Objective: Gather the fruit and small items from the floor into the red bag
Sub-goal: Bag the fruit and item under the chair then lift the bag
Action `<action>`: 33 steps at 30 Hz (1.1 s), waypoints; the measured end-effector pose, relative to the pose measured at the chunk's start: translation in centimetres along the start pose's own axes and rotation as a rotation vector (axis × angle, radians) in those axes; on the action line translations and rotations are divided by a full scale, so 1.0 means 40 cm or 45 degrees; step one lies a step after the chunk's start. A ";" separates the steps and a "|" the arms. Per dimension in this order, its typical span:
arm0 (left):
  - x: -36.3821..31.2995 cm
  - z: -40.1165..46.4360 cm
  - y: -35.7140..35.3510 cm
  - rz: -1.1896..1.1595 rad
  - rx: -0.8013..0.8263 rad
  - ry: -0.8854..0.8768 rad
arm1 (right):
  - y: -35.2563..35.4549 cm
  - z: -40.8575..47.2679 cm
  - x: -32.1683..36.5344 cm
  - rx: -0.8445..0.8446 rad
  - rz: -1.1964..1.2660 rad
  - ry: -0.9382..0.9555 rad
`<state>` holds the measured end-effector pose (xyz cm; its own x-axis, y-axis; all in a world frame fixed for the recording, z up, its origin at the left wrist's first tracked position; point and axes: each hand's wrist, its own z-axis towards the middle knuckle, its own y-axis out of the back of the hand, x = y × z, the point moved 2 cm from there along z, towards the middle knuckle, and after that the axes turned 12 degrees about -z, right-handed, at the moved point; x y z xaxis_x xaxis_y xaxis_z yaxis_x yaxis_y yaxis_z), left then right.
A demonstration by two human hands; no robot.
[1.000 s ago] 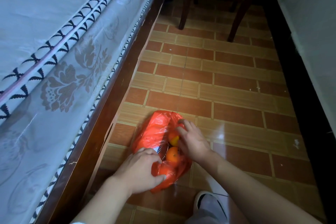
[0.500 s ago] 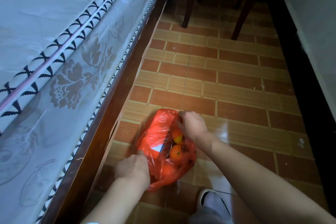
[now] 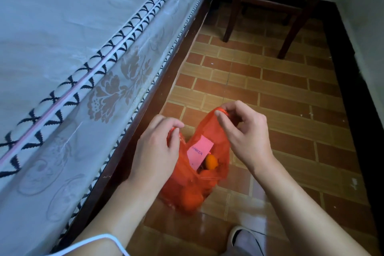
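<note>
The red bag [image 3: 209, 164] sits on the tiled floor [image 3: 280, 93] just beside the dark wooden bed frame [image 3: 166, 81], between the frame and the person's grey shoe [image 3: 245, 239]. Its mouth faces up toward the camera and is drawn open. Its long axis runs from the bulging bottom nearest the person up to the raised handle on the side away from the bed frame.

The left hand [image 3: 155, 149] pinches the bag handle nearer the bed frame, thumb and fingertips curled onto the plastic. The right hand [image 3: 245, 133] pinches the opposite handle between thumb and forefinger, lifted higher than the left, its other fingers loosely curled.

Inside the bag, a flat rectangular pack [image 3: 200, 151] printed ANKER shows pink through the plastic. It stands tilted, its long axis slanting from the lower bed-frame side up toward the right hand. An orange fruit [image 3: 211, 162] lies touching the pack's lower edge on the side away from the bed frame. More rounded orange shapes bulge in the bag's bottom, blurred through the plastic.

Beyond the bag, away from the person, stand the dark legs of a wooden chair [image 3: 270, 6]; the patterned mattress [image 3: 62, 48] lies atop the bed frame.
</note>
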<state>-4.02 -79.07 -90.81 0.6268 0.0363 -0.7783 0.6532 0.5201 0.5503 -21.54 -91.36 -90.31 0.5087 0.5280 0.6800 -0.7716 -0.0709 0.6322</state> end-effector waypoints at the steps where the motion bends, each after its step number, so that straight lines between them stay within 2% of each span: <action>1: -0.011 0.006 0.008 -0.033 -0.025 -0.037 | 0.010 0.003 0.019 -0.017 0.006 0.030; 5: -0.057 0.026 0.047 -0.131 -0.178 -0.185 | 0.048 0.005 0.074 -0.176 0.036 0.102; 8: -0.061 0.039 0.060 -0.150 -0.179 -0.192 | 0.052 0.009 0.075 -0.131 0.018 0.091; 14: 0.019 0.015 0.033 0.083 0.093 0.092 | -0.008 -0.009 -0.012 0.166 -0.244 -0.088; 18: 0.044 0.018 0.036 0.288 0.123 0.161 | -0.014 -0.020 -0.029 0.179 -0.268 -0.104; 22: 0.050 0.026 0.047 0.371 0.123 0.254 | -0.005 -0.019 -0.019 0.149 -0.305 -0.076; 28: 0.021 0.037 0.056 0.313 0.105 0.243 | 0.001 -0.019 0.012 0.095 -0.361 0.089; 33: -0.017 0.055 0.052 0.248 0.011 0.062 | -0.005 0.000 0.021 0.045 -0.450 0.165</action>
<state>-2.18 -79.89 -88.48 0.7207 0.1765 -0.6704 0.5253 0.4920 0.6942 -20.96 -90.92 -89.86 0.6868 0.6276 0.3665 -0.5421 0.1065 0.8335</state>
